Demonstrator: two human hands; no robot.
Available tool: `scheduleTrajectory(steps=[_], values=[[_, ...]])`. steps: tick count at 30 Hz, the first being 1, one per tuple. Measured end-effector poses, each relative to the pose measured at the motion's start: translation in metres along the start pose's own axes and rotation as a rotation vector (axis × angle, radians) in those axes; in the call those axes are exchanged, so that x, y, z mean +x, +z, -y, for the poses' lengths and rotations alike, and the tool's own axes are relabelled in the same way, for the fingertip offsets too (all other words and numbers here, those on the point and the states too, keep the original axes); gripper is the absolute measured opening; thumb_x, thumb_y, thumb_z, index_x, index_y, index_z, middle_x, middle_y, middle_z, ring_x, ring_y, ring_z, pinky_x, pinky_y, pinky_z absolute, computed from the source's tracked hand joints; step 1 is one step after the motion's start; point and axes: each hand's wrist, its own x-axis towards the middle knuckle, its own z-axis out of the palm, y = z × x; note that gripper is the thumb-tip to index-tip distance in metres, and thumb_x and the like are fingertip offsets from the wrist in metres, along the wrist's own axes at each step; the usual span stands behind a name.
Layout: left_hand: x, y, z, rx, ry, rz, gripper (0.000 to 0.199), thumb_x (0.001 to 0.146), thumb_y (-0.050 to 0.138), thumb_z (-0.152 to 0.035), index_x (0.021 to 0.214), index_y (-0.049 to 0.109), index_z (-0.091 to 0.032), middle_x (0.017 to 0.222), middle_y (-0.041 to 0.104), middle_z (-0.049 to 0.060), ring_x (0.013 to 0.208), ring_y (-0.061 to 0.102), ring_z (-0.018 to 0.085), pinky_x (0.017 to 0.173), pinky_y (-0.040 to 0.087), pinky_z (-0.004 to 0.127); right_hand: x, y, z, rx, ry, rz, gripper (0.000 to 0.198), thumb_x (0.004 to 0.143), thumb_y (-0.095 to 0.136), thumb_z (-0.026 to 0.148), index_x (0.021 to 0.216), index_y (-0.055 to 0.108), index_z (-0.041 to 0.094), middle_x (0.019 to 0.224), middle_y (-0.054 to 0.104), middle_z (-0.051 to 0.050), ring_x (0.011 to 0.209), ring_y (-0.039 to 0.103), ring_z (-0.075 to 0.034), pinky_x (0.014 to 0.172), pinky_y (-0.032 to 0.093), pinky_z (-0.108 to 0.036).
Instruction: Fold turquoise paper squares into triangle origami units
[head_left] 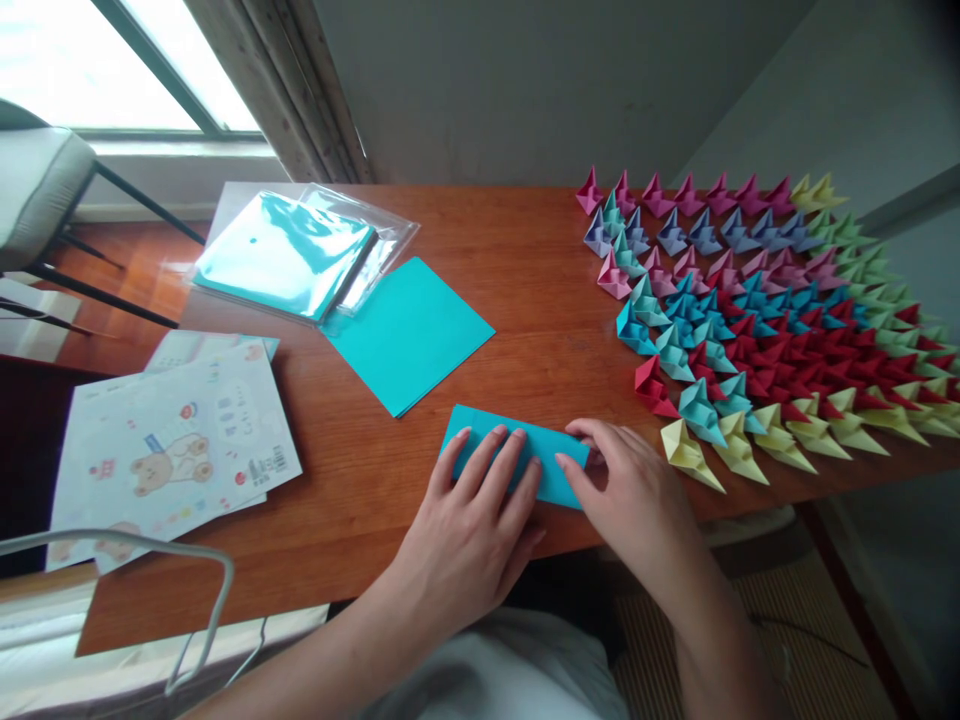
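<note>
Scanning from my remote seat: printed bear-pattern paper sheets [176, 440] far left | clear plastic packet of teal paper [289, 255] | loose teal square paper stack [409, 335] | left hand [469, 515] flat, fingers spread on folded teal paper strip [544, 455] at near table edge | right hand [630, 485] pressing strip's right end, open | rows of folded multicoloured paper pieces [772, 320].

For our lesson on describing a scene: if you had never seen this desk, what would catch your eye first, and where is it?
First, the rows of folded paper shapes in pink, blue, red, green and yellow, spread over the right of the wooden table. Next, at the near edge, the left hand and right hand press flat on a folded teal sheet. A loose teal paper stack lies mid-table.
</note>
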Motion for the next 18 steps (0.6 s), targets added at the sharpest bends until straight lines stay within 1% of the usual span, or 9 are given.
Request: scheduleTrajectory(steps=[4, 8, 12, 15, 18], values=[[-0.0001, 0.0005, 0.0000, -0.007, 0.000, -0.006, 0.050, 0.098, 0.052, -0.042, 0.140, 0.056, -0.016, 0.153, 0.050, 0.014, 0.145, 0.038, 0.035, 0.122, 0.017, 0.055, -0.0018, 0.0000, 0.0029, -0.035, -0.005, -0.002, 0.012, 0.093, 0.060, 0.025, 0.104, 0.062, 0.020, 0.099, 0.070, -0.007, 0.092, 0.063, -0.027, 0.083, 0.048, -0.040], [0.0004, 0.0006, -0.0001, -0.002, -0.006, -0.018, 0.051, 0.098, 0.052, -0.043, 0.141, 0.055, -0.016, 0.153, 0.050, 0.013, 0.145, 0.039, 0.034, 0.123, 0.017, 0.054, -0.0006, -0.0017, 0.0082, -0.060, -0.007, -0.006, 0.007, 0.092, 0.061, 0.025, 0.097, 0.063, 0.020, 0.097, 0.066, -0.008, 0.095, 0.060, -0.028, 0.085, 0.048, -0.040], [0.0008, -0.0002, -0.0003, 0.004, 0.001, -0.018, 0.051, 0.098, 0.051, -0.043, 0.141, 0.055, -0.016, 0.152, 0.051, 0.012, 0.144, 0.040, 0.033, 0.123, 0.015, 0.053, -0.0004, -0.0019, 0.0078, -0.026, -0.007, -0.044, 0.006, 0.091, 0.061, 0.026, 0.089, 0.060, 0.021, 0.095, 0.065, -0.008, 0.092, 0.062, -0.027, 0.081, 0.048, -0.039], [0.0008, -0.0003, -0.0004, 0.006, -0.002, -0.017, 0.050, 0.098, 0.051, -0.043, 0.140, 0.056, -0.016, 0.152, 0.051, 0.013, 0.145, 0.039, 0.033, 0.123, 0.015, 0.053, -0.0020, -0.0006, 0.0060, 0.031, 0.039, -0.017, 0.007, 0.092, 0.059, 0.028, 0.093, 0.059, 0.022, 0.089, 0.069, -0.004, 0.080, 0.065, -0.024, 0.072, 0.049, -0.036], [0.0003, 0.0008, -0.0004, 0.001, -0.001, -0.021, 0.051, 0.098, 0.052, -0.043, 0.140, 0.055, -0.015, 0.153, 0.050, 0.014, 0.145, 0.039, 0.034, 0.123, 0.016, 0.054, -0.0044, 0.0012, 0.0046, 0.091, 0.115, -0.070, 0.017, 0.091, 0.060, 0.028, 0.106, 0.062, 0.022, 0.087, 0.072, -0.002, 0.069, 0.066, -0.019, 0.065, 0.050, -0.032]])
